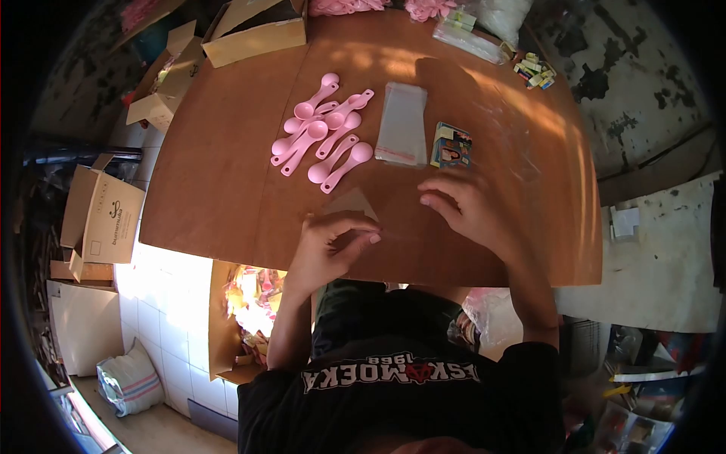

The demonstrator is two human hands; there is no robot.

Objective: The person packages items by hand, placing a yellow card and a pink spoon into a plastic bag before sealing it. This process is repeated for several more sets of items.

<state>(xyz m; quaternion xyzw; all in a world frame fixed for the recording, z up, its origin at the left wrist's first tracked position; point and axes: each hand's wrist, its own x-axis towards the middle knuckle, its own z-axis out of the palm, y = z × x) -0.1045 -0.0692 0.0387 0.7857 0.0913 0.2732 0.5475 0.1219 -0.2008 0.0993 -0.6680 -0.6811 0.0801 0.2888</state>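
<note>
My left hand [330,248] is over the near part of the table, thumb and fingers pinched together on a see-through plastic bag [352,202], whose pale corner shows beyond the knuckles. The rest of that bag is hard to make out. To the right, my right hand [463,206] is held with the fingers bent and a small gap before the thumb; nothing shows between them. Just beyond it lies a small stack of printed cards [452,145]. Beside the cards is a flat pile of clear plastic bags [401,123]. Several pink measuring spoons [318,133] lie heaped farther left.
The brown wooden table [219,181] has a curved edge. At its far side are an open cardboard box [255,34], plastic packets [473,41] and small yellow bundles [535,71]. An open carton [227,325] with colourful packets stands below the near left edge.
</note>
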